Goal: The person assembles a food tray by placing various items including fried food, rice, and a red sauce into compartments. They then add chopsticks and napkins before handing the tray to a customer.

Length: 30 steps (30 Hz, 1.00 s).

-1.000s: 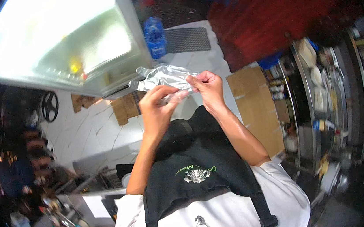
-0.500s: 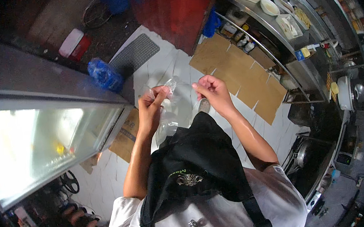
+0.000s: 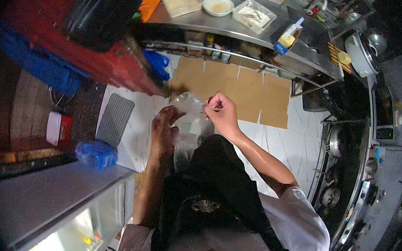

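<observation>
Bag (image 3: pixel 187 127), clear and thin, hangs near the middle of the frame, between the left hand (image 3: pixel 165 128) and the right hand (image 3: pixel 221 112), just above the black apron (image 3: pixel 216 178). The right hand's thumb and forefinger are closed together at the film's right edge and seem to pinch it, the other fingers folded in toward the palm. The left hand's fingers are half curled, with a gap between thumb and fingertips; film lies against them, but shade and blur hide whether they grip it, so I cannot tell.

The film should be very light, limp and soft, a little slippery, prone to cling to itself and to tear if a nail catches it. The best hold is likely a light fingertip pinch at each side of the upper edge.

Its long axis runs roughly up and down the frame, the top leaning slightly right, the lower part trailing toward the apron. The rounded upper end looks like the mouth, pointing away from the body, though the clear film makes that uncertain.

Beyond the hands, cardboard (image 3: pixel 256 92) lies on the white floor (image 3: pixel 282 149); a grey mat (image 3: pixel 116 117) and blue pack (image 3: pixel 96 155) are to the left.
</observation>
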Tool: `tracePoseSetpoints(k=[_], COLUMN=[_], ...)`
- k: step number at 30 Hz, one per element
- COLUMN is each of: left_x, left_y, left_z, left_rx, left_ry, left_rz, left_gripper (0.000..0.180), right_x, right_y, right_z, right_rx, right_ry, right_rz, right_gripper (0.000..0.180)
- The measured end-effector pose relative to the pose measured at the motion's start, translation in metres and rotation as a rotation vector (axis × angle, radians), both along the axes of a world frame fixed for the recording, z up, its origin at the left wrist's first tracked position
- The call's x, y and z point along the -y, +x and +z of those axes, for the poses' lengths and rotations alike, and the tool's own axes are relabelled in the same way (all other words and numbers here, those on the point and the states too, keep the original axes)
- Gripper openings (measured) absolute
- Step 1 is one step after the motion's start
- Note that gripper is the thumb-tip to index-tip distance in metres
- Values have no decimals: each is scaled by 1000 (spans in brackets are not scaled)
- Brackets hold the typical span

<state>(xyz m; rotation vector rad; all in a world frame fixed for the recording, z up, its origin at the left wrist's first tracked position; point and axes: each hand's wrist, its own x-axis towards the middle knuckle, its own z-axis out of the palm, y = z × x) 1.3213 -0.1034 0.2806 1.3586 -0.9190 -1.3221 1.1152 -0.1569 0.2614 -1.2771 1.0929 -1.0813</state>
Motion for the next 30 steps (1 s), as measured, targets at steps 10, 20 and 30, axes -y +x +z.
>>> tracePoseSetpoints(k=[10,20,30], left_x=[218,357,421], left_y=[-50,-55,-91], left_z=[38,43,41], left_rx=[-315,-414,-25], left_ry=[186,34,-169], left_rz=[-82,-511,-424], left_gripper=[20,15,24], right_x=[151,224,293], right_y=[-50,-48,-72], right_z=[60,115,130], right_rx=[-617,-1196,-1456], right_ry=[-489,-392,-1016], right_rz=[181,274,286], right_gripper=[37,54,17])
